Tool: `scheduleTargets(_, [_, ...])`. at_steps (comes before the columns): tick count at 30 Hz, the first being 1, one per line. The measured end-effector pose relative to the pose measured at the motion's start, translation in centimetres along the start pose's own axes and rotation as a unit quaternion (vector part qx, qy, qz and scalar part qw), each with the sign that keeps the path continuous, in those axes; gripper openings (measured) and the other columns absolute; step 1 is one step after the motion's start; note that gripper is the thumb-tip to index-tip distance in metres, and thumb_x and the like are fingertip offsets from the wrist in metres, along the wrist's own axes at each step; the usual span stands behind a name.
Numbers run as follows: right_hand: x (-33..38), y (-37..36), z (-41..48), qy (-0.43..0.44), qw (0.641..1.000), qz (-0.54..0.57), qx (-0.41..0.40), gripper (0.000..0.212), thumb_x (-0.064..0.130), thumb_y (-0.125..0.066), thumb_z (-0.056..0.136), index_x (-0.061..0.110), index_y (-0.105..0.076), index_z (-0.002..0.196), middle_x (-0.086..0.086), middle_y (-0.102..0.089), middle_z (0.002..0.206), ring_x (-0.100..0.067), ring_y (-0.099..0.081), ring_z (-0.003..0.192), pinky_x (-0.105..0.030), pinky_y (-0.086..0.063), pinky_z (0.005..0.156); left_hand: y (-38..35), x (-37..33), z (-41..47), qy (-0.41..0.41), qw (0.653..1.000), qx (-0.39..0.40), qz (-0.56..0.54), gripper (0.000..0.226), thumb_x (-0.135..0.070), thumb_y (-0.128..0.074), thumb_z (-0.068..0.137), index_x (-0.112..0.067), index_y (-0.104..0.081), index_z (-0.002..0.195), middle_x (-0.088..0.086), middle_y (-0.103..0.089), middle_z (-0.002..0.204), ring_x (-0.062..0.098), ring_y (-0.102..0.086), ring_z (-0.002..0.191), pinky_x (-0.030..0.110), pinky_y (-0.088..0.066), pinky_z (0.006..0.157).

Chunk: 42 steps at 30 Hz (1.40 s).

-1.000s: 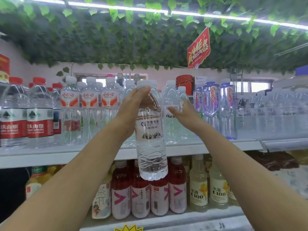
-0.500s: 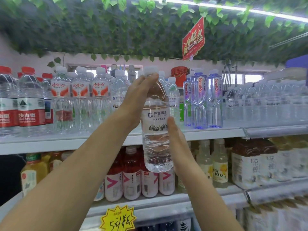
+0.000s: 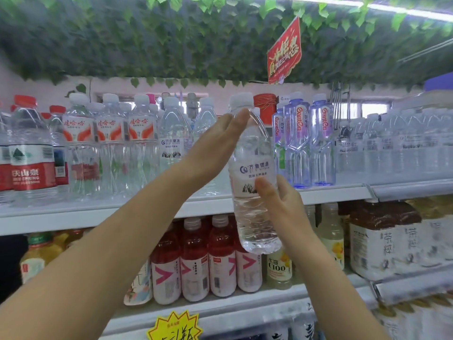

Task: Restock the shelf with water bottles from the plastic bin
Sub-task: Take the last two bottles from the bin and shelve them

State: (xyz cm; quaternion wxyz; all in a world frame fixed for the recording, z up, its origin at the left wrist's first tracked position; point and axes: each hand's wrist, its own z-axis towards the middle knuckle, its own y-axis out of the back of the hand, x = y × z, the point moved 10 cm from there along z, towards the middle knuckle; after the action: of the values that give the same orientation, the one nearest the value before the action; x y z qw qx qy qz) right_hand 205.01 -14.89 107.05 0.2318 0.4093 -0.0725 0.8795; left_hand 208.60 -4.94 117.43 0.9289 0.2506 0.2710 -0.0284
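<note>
I hold a clear water bottle (image 3: 253, 158) with a white cap and white label upright in front of the top shelf (image 3: 331, 192); its base hangs below the shelf edge. My right hand (image 3: 286, 207) grips its lower body, thumb across the label. My left hand (image 3: 215, 146) lies against the bottle's shoulder with straight fingers, the tips near the neck. Bottles of the same brand (image 3: 172, 141) stand on the shelf just left of it. The plastic bin is out of view.
Red-capped bottles (image 3: 31, 153) and orange-labelled bottles (image 3: 110, 143) fill the shelf's left. Purple bottles (image 3: 321, 141) stand right of the held bottle. Red drinks (image 3: 196, 261) line the lower shelf above a yellow price tag (image 3: 174, 325). A red sign (image 3: 284, 50) hangs from the leafy ceiling.
My right hand came off the shelf and took hold of the bottle's lower body. My left hand's fingers straightened from their grip near the neck. The bottle shifted right along the shelf.
</note>
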Motion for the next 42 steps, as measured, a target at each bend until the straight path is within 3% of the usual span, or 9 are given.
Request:
scheduleTargets(3, [-0.1,0.8,1.4,0.011,1.000,0.005,-0.017,0.064,0.076,-0.048,0.070,0.035,-0.054,0.119,0.021,-0.060,0.114,0.010,-0.055,0.102,-0.017,-0.040,0.087,-0.1,2.2,-0.3,0.013,0.997,0.010,0.069,0.067,-0.072,-0.022,0.085,-0.020,-0.053,0.115,-0.003,-0.059,0.115,0.017,-0.055,0.108,0.046,-0.041,0.098])
scheduleTargets(7, [0.2,2.2,3.4,0.007,0.999,-0.007,-0.040,0.093,0.082,-0.044,0.062,0.022,-0.047,0.134,0.014,-0.055,0.124,-0.001,-0.051,0.108,-0.031,-0.037,0.097,-0.8,4.9,-0.8,-0.004,0.982,0.027,0.188,0.037,-0.048,-0.031,0.095,-0.019,-0.052,0.103,-0.003,-0.056,0.105,0.014,-0.053,0.098,0.027,-0.042,0.082])
scheduleTargets(11, [-0.3,3.8,6.0,-0.002,0.998,-0.014,-0.056,0.057,0.061,-0.040,0.082,0.024,-0.049,0.125,0.020,-0.053,0.101,0.007,-0.049,0.087,-0.021,-0.038,0.086,-1.9,8.0,-1.4,-0.024,0.946,0.039,0.320,0.026,-0.040,-0.041,0.096,-0.020,-0.054,0.106,-0.005,-0.051,0.108,0.012,-0.049,0.104,0.027,-0.039,0.087])
scheduleTargets(15, [-1.7,5.2,8.6,-0.029,0.994,-0.026,-0.099,0.078,0.061,-0.043,0.086,0.013,-0.030,0.146,-0.002,-0.042,0.144,-0.021,-0.041,0.129,-0.039,-0.033,0.103,-2.9,10.4,-1.6,-0.032,0.913,0.026,0.405,0.029,-0.036,-0.039,0.097,-0.016,-0.056,0.110,-0.001,-0.053,0.112,0.017,-0.046,0.108,0.031,-0.042,0.086])
scheduleTargets(20, [-3.0,6.3,11.4,-0.034,0.990,-0.040,-0.129,0.078,0.060,-0.044,0.088,0.012,-0.025,0.147,-0.007,-0.035,0.149,-0.025,-0.037,0.134,-0.041,-0.032,0.105,-4.5,10.3,-2.5,-0.154,0.874,-0.035,0.460,0.041,-0.033,-0.036,0.086,-0.007,-0.067,0.080,0.007,-0.063,0.077,0.029,-0.059,0.080,0.036,-0.053,0.058])
scheduleTargets(24, [-4.2,6.7,12.6,-0.043,0.987,-0.040,-0.149,0.076,0.059,-0.044,0.089,0.010,-0.029,0.145,-0.007,-0.038,0.147,-0.024,-0.039,0.132,-0.037,-0.033,0.102,-5.6,11.6,-3.7,-0.198,0.849,-0.070,0.485,0.035,-0.032,-0.041,0.085,-0.006,-0.065,0.088,0.009,-0.063,0.087,0.028,-0.054,0.085,0.038,-0.046,0.070])
scheduleTargets(28, [-4.7,6.6,13.3,-0.030,0.982,-0.087,-0.164,0.081,0.063,-0.044,0.087,0.009,-0.030,0.145,-0.006,-0.042,0.144,-0.024,-0.041,0.131,-0.041,-0.034,0.105,-6.5,12.6,-4.3,-0.254,0.791,-0.103,0.547,0.031,-0.030,-0.048,0.087,-0.004,-0.054,0.101,0.014,-0.062,0.099,0.030,-0.046,0.094,0.038,-0.036,0.081])
scheduleTargets(34, [-5.8,4.4,14.6,-0.024,0.989,-0.099,-0.111,0.080,0.054,-0.044,0.091,0.009,-0.015,0.149,-0.007,-0.034,0.150,-0.022,-0.034,0.136,-0.036,-0.029,0.107,-6.6,12.6,-4.5,-0.265,0.777,-0.119,0.559,0.037,-0.037,-0.039,0.093,-0.004,-0.050,0.105,0.014,-0.063,0.101,0.029,-0.045,0.097,0.038,-0.036,0.084])
scheduleTargets(42, [-7.3,4.2,15.4,-0.036,0.990,-0.106,-0.089,0.081,0.059,-0.042,0.090,0.013,-0.013,0.151,-0.005,-0.034,0.151,-0.022,-0.032,0.138,-0.038,-0.026,0.110,-6.6,12.4,-4.8,-0.291,0.757,-0.168,0.560,0.037,-0.034,-0.028,0.099,-0.005,-0.049,0.105,0.014,-0.064,0.099,0.029,-0.045,0.098,0.037,-0.037,0.085])
